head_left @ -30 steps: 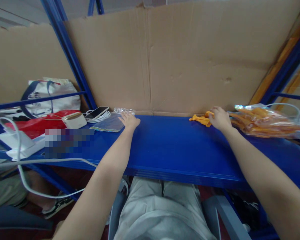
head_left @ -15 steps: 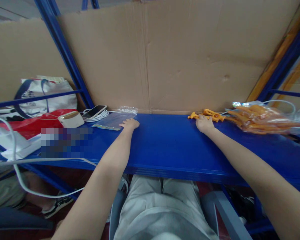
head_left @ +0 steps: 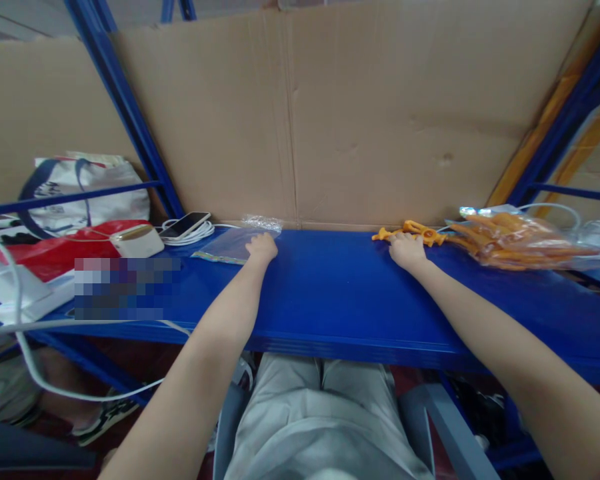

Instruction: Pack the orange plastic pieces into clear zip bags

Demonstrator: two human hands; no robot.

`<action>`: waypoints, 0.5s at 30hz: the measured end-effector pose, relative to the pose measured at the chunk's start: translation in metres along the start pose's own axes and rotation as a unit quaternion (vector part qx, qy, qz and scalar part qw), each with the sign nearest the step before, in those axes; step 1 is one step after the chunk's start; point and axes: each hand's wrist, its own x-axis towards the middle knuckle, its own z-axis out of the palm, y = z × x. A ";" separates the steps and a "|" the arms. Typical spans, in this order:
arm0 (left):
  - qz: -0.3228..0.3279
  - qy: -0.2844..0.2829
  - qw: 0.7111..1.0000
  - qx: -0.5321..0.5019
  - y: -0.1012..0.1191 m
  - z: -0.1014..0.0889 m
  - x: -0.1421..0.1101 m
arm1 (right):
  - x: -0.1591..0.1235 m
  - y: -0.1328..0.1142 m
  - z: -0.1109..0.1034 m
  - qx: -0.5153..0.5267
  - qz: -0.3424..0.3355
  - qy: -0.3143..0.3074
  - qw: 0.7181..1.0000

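Observation:
A clear plastic bag [head_left: 225,244] lies flat near the back of the blue table, with a coloured strip along its near edge. My left hand [head_left: 263,248] is closed on its right side, fingers curled in. Farther right, my right hand [head_left: 407,251] is closed around an orange plastic piece [head_left: 381,234], whose tip sticks out to the left of the fingers. More orange plastic parts [head_left: 427,235] show just behind and right of that hand. My fingertips there are partly hidden by the back of the hand.
A clear bag full of orange pieces [head_left: 520,240] lies at the right. Along the left are a phone [head_left: 189,225] on a coiled white cable, a white device [head_left: 137,241], red plastic [head_left: 85,250] and a cloth bag [head_left: 95,200]. Cardboard [head_left: 360,120] stands behind the blue table [head_left: 330,293].
The fingers of my left hand have gone from spread to curled on the clear bag, which has shifted slightly right. My right hand stays at the orange piece. The camera view has shifted slightly.

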 end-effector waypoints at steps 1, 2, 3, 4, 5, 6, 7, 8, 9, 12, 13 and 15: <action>0.005 0.007 1.000 -0.002 0.000 0.000 0.000 | -0.001 0.000 -0.001 0.007 0.003 0.002 1.000; 0.011 0.012 1.000 -0.004 -0.001 0.000 0.001 | -0.002 0.000 -0.002 0.013 0.007 0.004 1.000; 0.018 0.017 1.000 -0.007 -0.001 0.000 0.001 | -0.002 0.000 -0.003 0.020 0.010 0.004 1.000; 0.025 0.020 0.999 -0.008 -0.001 0.000 0.002 | -0.002 0.000 -0.004 0.028 0.013 0.004 1.000; 0.029 0.022 0.999 -0.009 -0.001 0.000 0.002 | -0.002 0.000 -0.004 0.037 0.015 0.003 0.999; 0.032 0.022 0.999 -0.008 -0.001 -0.001 0.003 | -0.002 0.000 -0.003 0.047 0.015 0.003 0.999; 0.032 0.018 0.999 -0.007 -0.001 -0.002 0.003 | -0.001 0.000 -0.002 0.059 0.011 0.004 0.998; 0.032 0.012 0.999 -0.006 -0.001 -0.003 0.002 | 0.001 0.001 0.000 0.072 0.005 0.007 0.997; 0.032 0.004 0.999 -0.006 0.000 -0.005 0.002 | 0.003 0.003 0.002 0.089 -0.003 0.013 0.996; 0.042 -0.020 0.999 0.000 0.004 -0.010 -0.002 | 0.010 0.007 0.012 0.179 -0.028 0.042 0.983; 0.047 -0.027 0.999 0.006 0.006 -0.011 -0.004 | 0.013 0.008 0.015 0.226 -0.030 0.047 0.973; 0.060 -0.037 0.997 0.022 0.011 -0.013 -0.007 | 0.018 0.009 0.022 0.332 -0.025 0.040 0.942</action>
